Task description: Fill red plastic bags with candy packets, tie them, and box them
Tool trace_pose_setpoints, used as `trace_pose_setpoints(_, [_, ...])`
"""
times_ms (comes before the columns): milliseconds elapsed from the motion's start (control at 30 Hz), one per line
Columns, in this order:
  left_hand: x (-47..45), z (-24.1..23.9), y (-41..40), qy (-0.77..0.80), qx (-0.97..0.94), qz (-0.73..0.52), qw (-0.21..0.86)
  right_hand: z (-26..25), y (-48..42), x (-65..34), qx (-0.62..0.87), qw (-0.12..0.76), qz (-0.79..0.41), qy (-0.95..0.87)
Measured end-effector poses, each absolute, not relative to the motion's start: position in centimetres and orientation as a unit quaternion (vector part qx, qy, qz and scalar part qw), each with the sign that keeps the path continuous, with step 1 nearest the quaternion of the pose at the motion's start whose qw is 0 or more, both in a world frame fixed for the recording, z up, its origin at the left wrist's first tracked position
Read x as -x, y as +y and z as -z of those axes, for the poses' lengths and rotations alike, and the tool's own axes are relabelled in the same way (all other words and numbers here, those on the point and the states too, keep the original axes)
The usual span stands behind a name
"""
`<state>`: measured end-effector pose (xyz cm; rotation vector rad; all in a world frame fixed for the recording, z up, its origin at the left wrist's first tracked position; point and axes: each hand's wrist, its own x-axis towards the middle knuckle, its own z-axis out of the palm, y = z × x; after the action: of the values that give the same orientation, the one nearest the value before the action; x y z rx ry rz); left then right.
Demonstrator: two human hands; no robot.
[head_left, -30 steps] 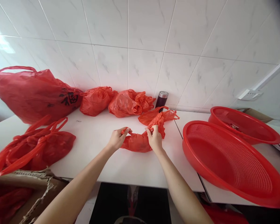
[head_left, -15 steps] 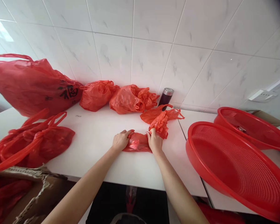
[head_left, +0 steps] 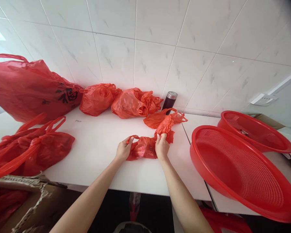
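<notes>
Both hands grip a small red plastic bag (head_left: 143,148) on the white table (head_left: 99,165), with something shiny showing through its film. My left hand (head_left: 123,148) is closed on the bag's left end, pinching a strip of plastic between thumb and fingers. On the opposite side my right hand (head_left: 162,146) is closed on the bag's gathered right end. Beyond that hand lies crumpled red plastic (head_left: 166,124); whether it belongs to the same bag I cannot tell. What the bag contains is hidden.
Along the tiled wall stand a large red bag (head_left: 31,90), two bundled red bags (head_left: 97,100) and a dark thermos flask (head_left: 169,103). Red baskets (head_left: 232,158) sit at right. A loose red bag (head_left: 48,145) and a cardboard box (head_left: 38,204) are at left.
My left hand has turned and raised the bag's left end slightly. The bag's middle now bulges higher between my hands. The view has shifted a little to the right.
</notes>
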<state>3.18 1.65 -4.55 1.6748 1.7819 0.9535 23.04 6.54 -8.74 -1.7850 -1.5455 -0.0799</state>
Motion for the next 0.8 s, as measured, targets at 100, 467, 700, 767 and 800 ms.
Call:
trace_pose_setpoints(100, [-2.1,3.6,-1.7,0.63,-0.58,-0.406,0.318,8.5,6.5,-23.5,0.688,0.434,0.019,-0.581])
trace_pose_setpoints(467, [0.3,2.4,-4.3,0.659,-0.343,-0.528,0.412,7.7,6.1,-23.4,0.604,0.528,-0.021,-0.597])
trace_pose_setpoints(700, [-6.0,-0.3,-2.1,0.645,-0.716,-0.255,0.077,7.7,5.5,-23.6,0.571,0.562,-0.05,-0.596])
trace_pose_setpoints(767, [-6.8,-0.7,-1.3,0.643,-0.74,-0.173,0.099,7.8,5.3,-23.7,0.567,0.572,-0.065,-0.589])
trace_pose_setpoints(800, [-6.6,-1.0,-0.9,0.648,-0.737,-0.157,0.112,7.8,5.2,-23.8,0.563,0.576,-0.076,-0.588])
